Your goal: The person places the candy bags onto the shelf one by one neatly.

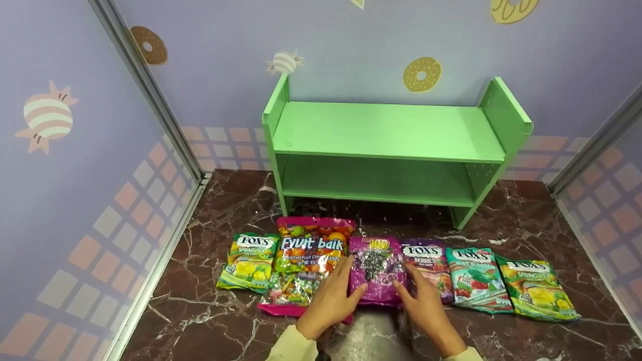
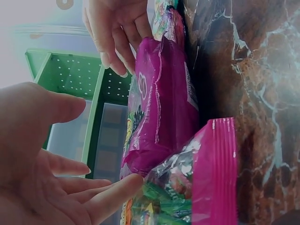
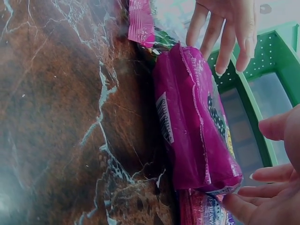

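A purple candy bag (image 1: 376,293) marked "100" lies on the dark marble surface in the middle of the row. My left hand (image 1: 331,296) is at its left side and my right hand (image 1: 424,298) at its right side, fingers extended and thumbs over the front edge. In the left wrist view the bag's folded end (image 2: 161,93) faces the camera, with a loosely spread hand on either side. The large pink-edged Fyuit baik bag (image 1: 313,245) lies just left of the purple bag. A Fox's Berries bag (image 1: 424,263) lies to its right.
A green two-tier shelf (image 1: 386,130) stands behind the row, against a lilac wall. At the left end lies a Fox's Spring Tea bag (image 1: 249,260). Farther right are a teal Fox's bag (image 1: 479,278) and another Spring Tea bag (image 1: 536,288). Side panels flank the surface.
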The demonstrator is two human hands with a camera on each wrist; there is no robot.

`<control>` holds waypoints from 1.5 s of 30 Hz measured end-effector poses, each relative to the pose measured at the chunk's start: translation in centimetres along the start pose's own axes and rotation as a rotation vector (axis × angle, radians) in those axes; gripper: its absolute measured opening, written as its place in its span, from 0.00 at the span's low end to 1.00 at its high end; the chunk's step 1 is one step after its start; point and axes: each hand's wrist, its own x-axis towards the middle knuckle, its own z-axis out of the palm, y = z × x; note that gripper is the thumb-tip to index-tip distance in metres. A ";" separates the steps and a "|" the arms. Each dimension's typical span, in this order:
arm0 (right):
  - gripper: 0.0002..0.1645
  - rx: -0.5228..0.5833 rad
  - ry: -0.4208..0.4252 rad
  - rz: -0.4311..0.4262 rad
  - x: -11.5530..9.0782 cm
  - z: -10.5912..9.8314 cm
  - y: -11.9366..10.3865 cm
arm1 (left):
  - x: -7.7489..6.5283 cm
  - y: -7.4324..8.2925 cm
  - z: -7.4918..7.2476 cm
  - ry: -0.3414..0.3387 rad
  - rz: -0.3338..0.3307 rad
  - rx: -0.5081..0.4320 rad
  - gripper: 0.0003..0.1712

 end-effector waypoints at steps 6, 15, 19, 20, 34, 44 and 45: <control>0.33 0.028 -0.013 0.017 0.1 0.2 0.1 | 0.2 -0.4 0.3 -0.002 -0.024 -0.042 0.43; 0.36 0.024 -0.020 0.039 0.0 0.5 0.2 | 0.4 -0.9 0.8 0.009 -0.045 -0.058 0.43; 0.38 0.025 -0.029 0.046 0.1 0.5 0.2 | 0.6 -1.0 1.0 0.010 -0.057 -0.055 0.43; 0.38 0.028 -0.033 0.051 0.1 0.5 0.3 | 0.6 -1.0 1.0 0.006 -0.063 -0.056 0.43; 0.41 0.036 -0.046 0.071 0.3 0.8 0.4 | 0.9 -1.3 1.3 -0.008 -0.077 -0.009 0.43; 0.46 0.015 -0.099 0.115 0.5 0.8 0.5 | 1.3 -1.3 1.7 -0.004 -0.054 0.015 0.44; 0.46 0.017 -0.102 0.116 0.5 0.8 0.5 | 1.3 -1.3 1.7 -0.004 -0.053 0.018 0.44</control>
